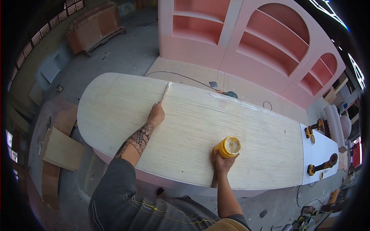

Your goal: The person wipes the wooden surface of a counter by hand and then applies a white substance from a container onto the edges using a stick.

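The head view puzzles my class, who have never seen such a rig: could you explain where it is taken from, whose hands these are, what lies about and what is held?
There is no machine here. A person wears a camera on the head, looking forward and down at their own bare hands. The left hand holds a thin tool with whitish paste at its tip, near the far edge of a long, round-ended board. The right hand grips an open yellow tub of pale paste; whether the tub rests on the board is unclear. Past the board's right end, a short power tool and a longer one lie on a white surface. Behind stands a pink shelf unit.
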Available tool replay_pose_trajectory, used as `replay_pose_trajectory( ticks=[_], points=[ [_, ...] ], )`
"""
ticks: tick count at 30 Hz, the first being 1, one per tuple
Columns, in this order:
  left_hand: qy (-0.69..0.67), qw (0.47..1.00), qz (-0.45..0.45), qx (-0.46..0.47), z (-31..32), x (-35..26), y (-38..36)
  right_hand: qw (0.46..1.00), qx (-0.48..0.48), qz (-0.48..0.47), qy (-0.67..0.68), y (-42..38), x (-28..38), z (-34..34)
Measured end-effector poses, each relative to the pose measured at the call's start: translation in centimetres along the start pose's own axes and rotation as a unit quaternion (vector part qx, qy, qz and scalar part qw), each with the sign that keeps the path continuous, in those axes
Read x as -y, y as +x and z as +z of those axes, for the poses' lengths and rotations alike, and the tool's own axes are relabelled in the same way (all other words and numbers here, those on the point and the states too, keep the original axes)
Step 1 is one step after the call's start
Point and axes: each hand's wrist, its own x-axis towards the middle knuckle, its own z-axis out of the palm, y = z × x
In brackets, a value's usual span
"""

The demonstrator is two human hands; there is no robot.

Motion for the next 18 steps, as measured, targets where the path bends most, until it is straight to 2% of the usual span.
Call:
replay_pose_trajectory(
  ticks=[13,16,18],
  points=[
    [-0.007,0.999,-0.003,0.04,3.2,-4.7,-1.9,0.999,0.018,0.004,0.03,0.2,-0.4,-0.1],
    [-0.008,0.999,0.009,0.038,4.2,-5.2,-2.2,0.999,0.026,0.004,0.036,0.2,-0.5,-0.2],
    [-0.016,0.999,0.048,0.016,5.1,-5.4,-2.7,0.999,0.031,0.011,0.034,0.1,-0.5,-0.2]
  ],
)
